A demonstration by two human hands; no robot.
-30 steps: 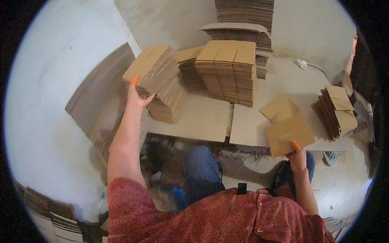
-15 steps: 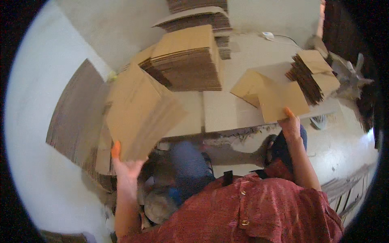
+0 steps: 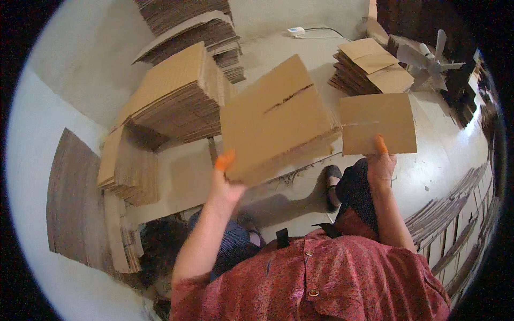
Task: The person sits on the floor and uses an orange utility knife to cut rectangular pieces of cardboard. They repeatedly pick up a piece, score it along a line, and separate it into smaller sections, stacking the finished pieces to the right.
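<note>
My left hand (image 3: 230, 174) is closed on the near corner of a thick stack of flat cardboard sheets (image 3: 276, 120), held tilted in front of me, its thumb in an orange cover lying on the top sheet. To its right, my right hand (image 3: 381, 163) grips the near edge of a cardboard piece (image 3: 379, 120), with an orange-covered thumb on top. The far corner of the left stack comes close to the right piece; whether they touch I cannot tell. The fingers under both are hidden.
A tall cardboard pile (image 3: 176, 101) stands at the back left, a lower pile (image 3: 128, 166) nearer. A small pile (image 3: 375, 67) lies back right, beside a fan (image 3: 433, 67). Flattened cardboard (image 3: 455, 214) leans at the lower right. A white power socket (image 3: 296, 32) with a cord sits behind.
The left hand has carried its cardboard stack rightward, from over the left side toward the right hand. The right piece now lies flatter to view. The whole view has swung to the right.
</note>
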